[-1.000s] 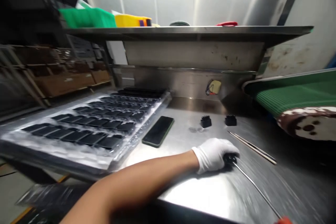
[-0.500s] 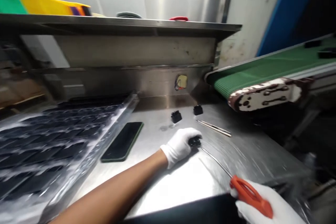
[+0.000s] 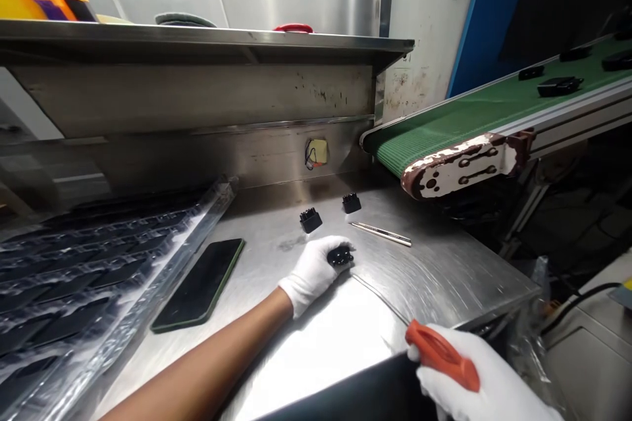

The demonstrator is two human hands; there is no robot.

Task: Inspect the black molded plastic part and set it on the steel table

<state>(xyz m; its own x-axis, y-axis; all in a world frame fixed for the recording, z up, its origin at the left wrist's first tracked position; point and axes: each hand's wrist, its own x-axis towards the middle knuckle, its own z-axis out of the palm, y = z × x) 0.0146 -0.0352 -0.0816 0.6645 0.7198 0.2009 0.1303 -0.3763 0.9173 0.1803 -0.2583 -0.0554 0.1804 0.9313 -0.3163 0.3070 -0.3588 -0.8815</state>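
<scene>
My left hand (image 3: 316,266), in a white glove, is closed around a small black plastic part (image 3: 340,256) just above the steel table. In my gloved right hand (image 3: 474,365) is an orange-handled screwdriver (image 3: 442,355). Its thin shaft points up and left, and the tip is close to the black part; whether it touches I cannot tell. Two similar black parts, one nearer (image 3: 311,220) and one farther (image 3: 351,202), stand beyond my left hand. A pair of metal tweezers (image 3: 382,234) lies to their right.
A phone (image 3: 200,286) lies left of my forearm. Clear plastic trays (image 3: 123,296) of black pieces fill the left side. At the right, a green conveyor belt (image 3: 459,118) carries several black parts. A steel shelf (image 3: 207,36) spans the back.
The view has swung to the right, so everything sits farther left and more of the conveyor shows. Both hands keep their hold on the black part and the screwdriver.
</scene>
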